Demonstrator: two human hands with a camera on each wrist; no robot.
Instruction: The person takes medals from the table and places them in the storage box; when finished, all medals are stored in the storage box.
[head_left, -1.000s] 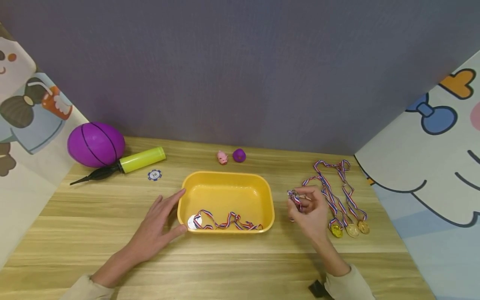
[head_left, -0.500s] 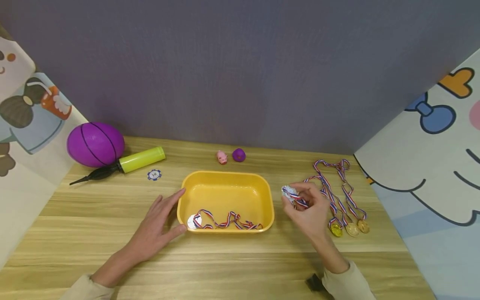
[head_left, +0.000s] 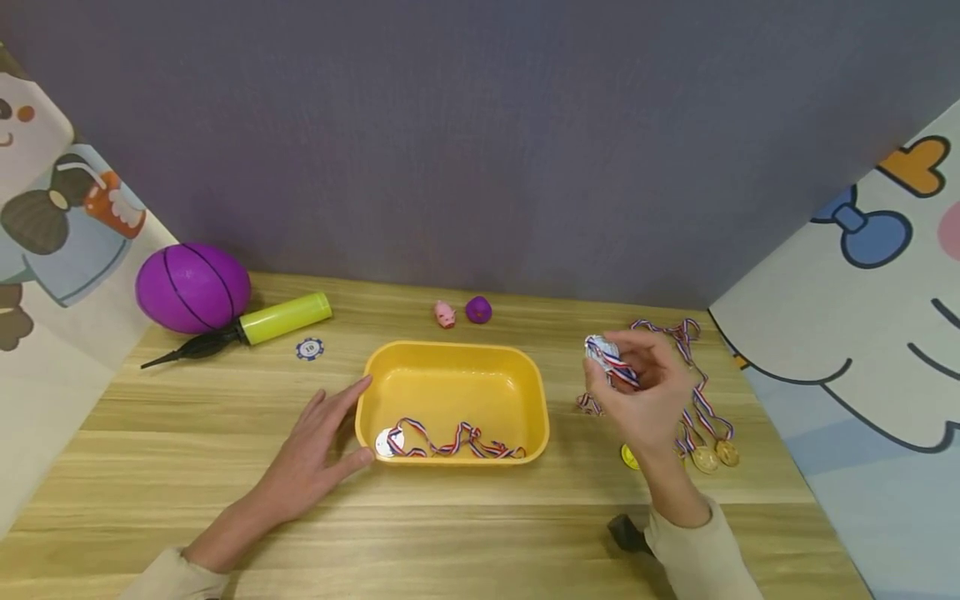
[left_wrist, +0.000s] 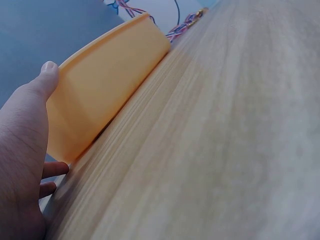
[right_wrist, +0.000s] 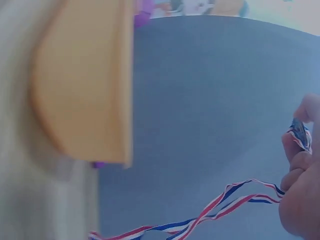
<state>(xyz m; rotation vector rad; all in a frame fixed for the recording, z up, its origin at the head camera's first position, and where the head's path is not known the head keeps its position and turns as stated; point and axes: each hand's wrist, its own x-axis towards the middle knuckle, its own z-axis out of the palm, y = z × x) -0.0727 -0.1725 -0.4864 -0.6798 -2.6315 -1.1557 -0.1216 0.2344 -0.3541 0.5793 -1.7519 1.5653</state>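
My right hand (head_left: 637,392) pinches a silver medal (head_left: 602,353) between thumb and fingers, raised over the table right of the yellow tray. Its red, white and blue ribbon trails down from the hand, plain in the right wrist view as a twisted ribbon (right_wrist: 215,210). My left hand (head_left: 311,462) spreads at the tray's left end, index finger and thumb touching the rim. In the left wrist view, the thumb lies at the rim of the tray (left_wrist: 100,90), other fingers low by its base. Inside the tray lies another silver medal (head_left: 389,442) with its ribbon stretched along the near side.
Several gold medals (head_left: 705,460) with ribbons lie at the right, partly behind my right forearm. Along the back stand a pink pig figure (head_left: 445,314) and a small purple toy (head_left: 478,310). A purple ball (head_left: 193,288), a yellow pump (head_left: 285,318) and a chip (head_left: 309,349) lie left.
My right hand has risen, after a slight leftward shift, with the silver medal in its fingers. A gold medal left of the wrist now shows. The left hand and tray have stayed put.
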